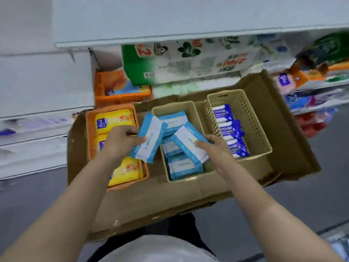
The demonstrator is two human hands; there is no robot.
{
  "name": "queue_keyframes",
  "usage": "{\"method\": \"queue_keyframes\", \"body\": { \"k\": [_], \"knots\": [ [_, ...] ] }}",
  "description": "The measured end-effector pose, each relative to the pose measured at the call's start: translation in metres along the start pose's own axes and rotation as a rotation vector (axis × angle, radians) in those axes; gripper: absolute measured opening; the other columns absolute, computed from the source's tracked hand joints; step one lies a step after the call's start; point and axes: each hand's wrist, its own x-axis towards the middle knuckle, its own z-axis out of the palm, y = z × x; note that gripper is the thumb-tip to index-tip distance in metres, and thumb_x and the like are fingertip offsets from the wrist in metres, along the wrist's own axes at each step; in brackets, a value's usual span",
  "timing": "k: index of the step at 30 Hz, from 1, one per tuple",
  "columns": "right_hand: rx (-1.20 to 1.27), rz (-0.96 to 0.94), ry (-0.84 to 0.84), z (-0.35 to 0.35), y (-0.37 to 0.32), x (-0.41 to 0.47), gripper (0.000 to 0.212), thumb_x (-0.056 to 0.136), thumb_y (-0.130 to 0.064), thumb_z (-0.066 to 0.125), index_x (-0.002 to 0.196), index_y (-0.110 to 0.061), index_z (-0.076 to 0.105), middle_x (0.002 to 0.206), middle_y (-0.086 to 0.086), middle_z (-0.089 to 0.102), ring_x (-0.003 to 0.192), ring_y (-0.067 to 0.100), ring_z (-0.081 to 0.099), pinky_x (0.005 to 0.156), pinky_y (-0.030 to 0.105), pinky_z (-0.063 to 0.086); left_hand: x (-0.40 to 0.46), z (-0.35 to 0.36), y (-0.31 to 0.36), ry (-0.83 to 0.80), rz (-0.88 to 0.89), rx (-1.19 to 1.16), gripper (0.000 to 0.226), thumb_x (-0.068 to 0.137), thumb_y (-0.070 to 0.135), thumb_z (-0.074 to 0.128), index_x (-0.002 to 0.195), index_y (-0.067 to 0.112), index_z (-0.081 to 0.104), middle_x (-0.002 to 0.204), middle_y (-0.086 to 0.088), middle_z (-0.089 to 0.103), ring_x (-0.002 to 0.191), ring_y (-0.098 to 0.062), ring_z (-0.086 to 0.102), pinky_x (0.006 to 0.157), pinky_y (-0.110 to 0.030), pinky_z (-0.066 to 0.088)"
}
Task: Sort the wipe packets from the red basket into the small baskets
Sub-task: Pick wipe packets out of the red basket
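Left hand [123, 141] pinches a light-blue packet [149, 138] above the gap between orange basket [90, 133] and middle basket [196, 110]. Right hand [215, 146] grips a second packet [188, 143] over the middle basket. Beyond, a perforated basket [249, 118] contains dark-blue packets [229, 129].

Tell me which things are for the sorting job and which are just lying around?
For the job: left hand and right hand, each holding a light blue packet; orange basket; middle beige basket; perforated beige basket; cardboard tray.

Just around: green-and-white package; shelf goods.
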Motion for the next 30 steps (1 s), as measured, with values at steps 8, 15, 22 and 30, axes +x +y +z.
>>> {"method": "queue_keyframes", "body": {
  "k": [8, 15, 22, 30],
  "knots": [
    [-0.584, -0.263, -0.123, 0.013, -0.04, 0.108, 0.029, 0.078, -0.023, 0.082, 0.105, -0.022, 0.07, 0.105, -0.006, 0.065, 0.096, 0.013, 0.062, 0.08, 0.026, 0.049, 0.01, 0.034, -0.011, 0.118, -0.145, -0.166, 0.02, 0.09, 0.008, 0.066, 0.107, 0.018, 0.065, 0.084, -0.003, 0.064, 0.073, -0.017, 0.062, 0.058, -0.026, 0.045],
    [-0.78, -0.282, -0.263, 0.054, -0.062, 0.152, 0.034, 0.082, -0.025, 0.079, 0.113, -0.018, 0.069, 0.112, 0.003, 0.066, 0.091, 0.016, 0.064, 0.076, 0.028, 0.054, 0.023, 0.027, -0.024, 0.18, -0.169, -0.187, 0.027, 0.092, 0.016, 0.066, 0.118, 0.02, 0.067, 0.09, 0.004, 0.067, 0.074, -0.005, 0.063, 0.053, -0.015, 0.046],
    [-1.192, -0.257, -0.472, 0.045, -0.033, 0.138, 0.039, 0.083, -0.027, 0.077, 0.12, -0.017, 0.067, 0.127, 0.0, 0.061, 0.116, 0.018, 0.058, 0.083, 0.02, 0.041, 0.026, 0.033, -0.028, 0.14, -0.171, -0.191, 0.02, 0.092, 0.012, 0.065, 0.11, 0.018, 0.067, 0.091, -0.003, 0.068, 0.071, -0.009, 0.064, 0.047, -0.009, 0.046],
    [-1.162, -0.37, -0.313, 0.052, 0.001, 0.134, 0.034, 0.091, -0.028, 0.068, 0.121, -0.012, 0.067, 0.122, 0.006, 0.064, 0.111, 0.022, 0.061, 0.087, 0.026, 0.044, 0.035, 0.022, -0.03, 0.186, -0.22, -0.114, 0.027, 0.081, 0.017, 0.078, 0.102, 0.006, 0.065, 0.098, -0.01, 0.068, 0.076, -0.011, 0.063, 0.052, -0.019, 0.046]
  ]
}}
